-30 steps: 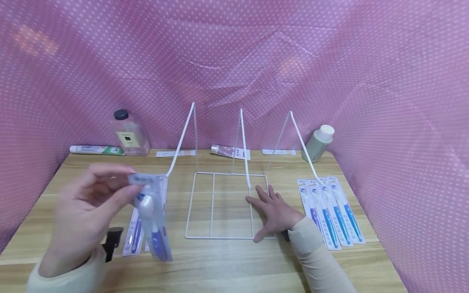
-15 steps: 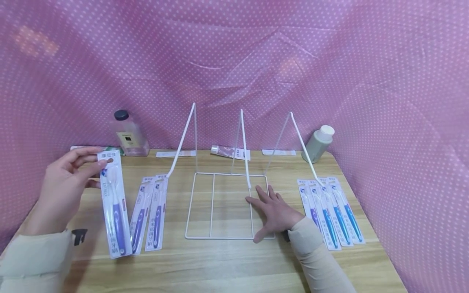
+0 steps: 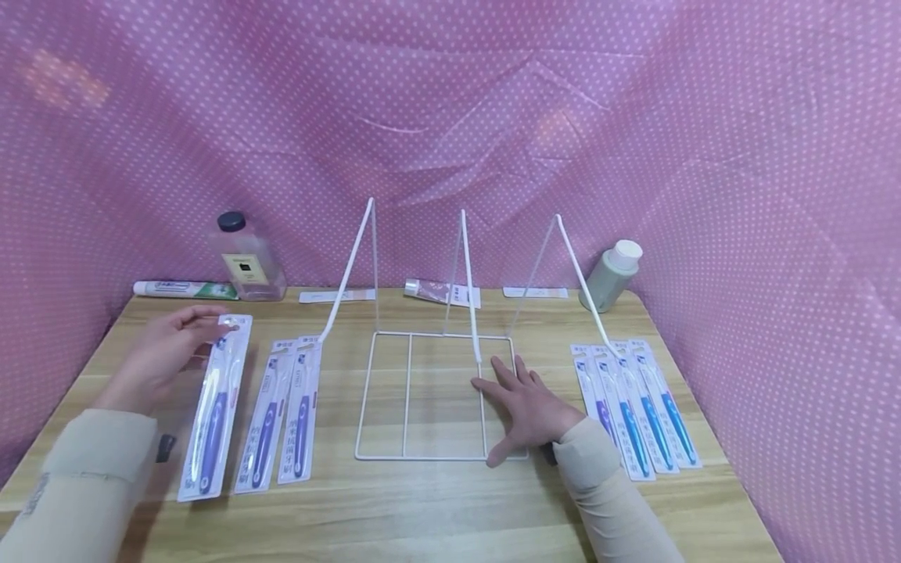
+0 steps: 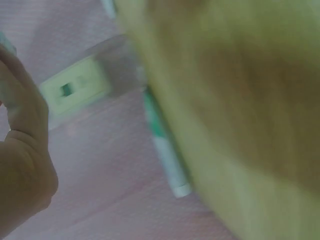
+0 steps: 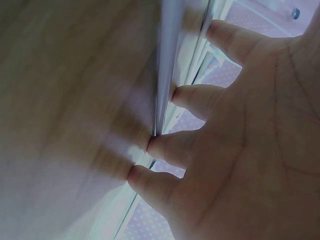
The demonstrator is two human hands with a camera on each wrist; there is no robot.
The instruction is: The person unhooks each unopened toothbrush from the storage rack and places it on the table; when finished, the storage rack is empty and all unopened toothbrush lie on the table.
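In the head view my left hand [image 3: 163, 348] pinches the top of a packaged purple toothbrush [image 3: 213, 422], which slants with its top to the right. Just right of it, two more packaged purple toothbrushes [image 3: 263, 426] lie side by side. A white wire rack [image 3: 436, 458] with three tall uprights stands mid-table. My right hand [image 3: 526, 407] rests with fingers spread on the right side of its base. The right wrist view has the fingertips [image 5: 162, 145] down beside a wire. From the left wrist camera only part of my left hand [image 4: 25, 150] shows; its toothbrush is mostly hidden there.
Several packaged toothbrushes [image 3: 655, 426], mostly blue, lie right of the rack. Along the back edge are a toothpaste tube [image 3: 184, 289], a black-capped bottle [image 3: 249, 270], a small pink tube [image 3: 442, 292], flat strips [image 3: 338, 295] and a white-capped bottle [image 3: 611, 275]. Pink dotted cloth [image 3: 450, 117] hangs behind.
My left hand has carried the toothbrush leftward from over the other two and lowered it beside them, its top now tilting right instead of left. The right hand has stayed put.
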